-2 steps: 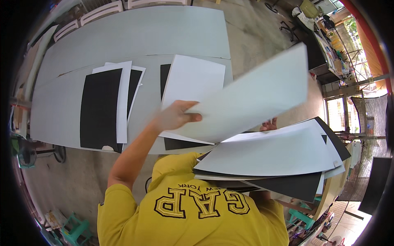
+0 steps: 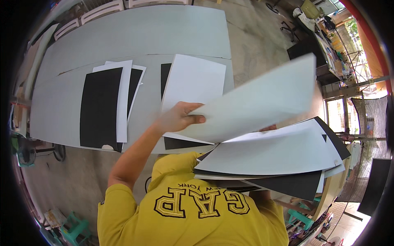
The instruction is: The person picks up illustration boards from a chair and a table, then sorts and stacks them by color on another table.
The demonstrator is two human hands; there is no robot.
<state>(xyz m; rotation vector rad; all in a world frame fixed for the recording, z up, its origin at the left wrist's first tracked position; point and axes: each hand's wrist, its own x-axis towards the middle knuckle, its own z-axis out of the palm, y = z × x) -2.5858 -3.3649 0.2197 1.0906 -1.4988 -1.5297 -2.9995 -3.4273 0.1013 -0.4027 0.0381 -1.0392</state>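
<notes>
My left hand [image 2: 183, 116] pinches the near-left edge of a large white sheet [image 2: 262, 94] between thumb and fingers. The sheet is raised at a slant to the right. Below it, a fanned stack of white and black sheets [image 2: 262, 156] rests over my right forearm, which is mostly hidden underneath. Fingers of my right hand [image 2: 269, 128] curl up at the stack's far edge, partly covered by the raised sheet. A pile topped by a white sheet [image 2: 199, 76] lies on the table beyond my left hand, with black sheets showing at its edges.
On the left of the grey table [image 2: 135, 30] lies another pile with a black sheet [image 2: 100, 108] on top. White plastic chairs [image 2: 102, 11] line the far edge. Green stools [image 2: 77, 228] stand on the floor. A dark desk [image 2: 308, 53] stands at the far right.
The raised white sheet has swung slightly right and its far corner has dropped. My left hand has shifted a little right. More of my right fingers are now covered.
</notes>
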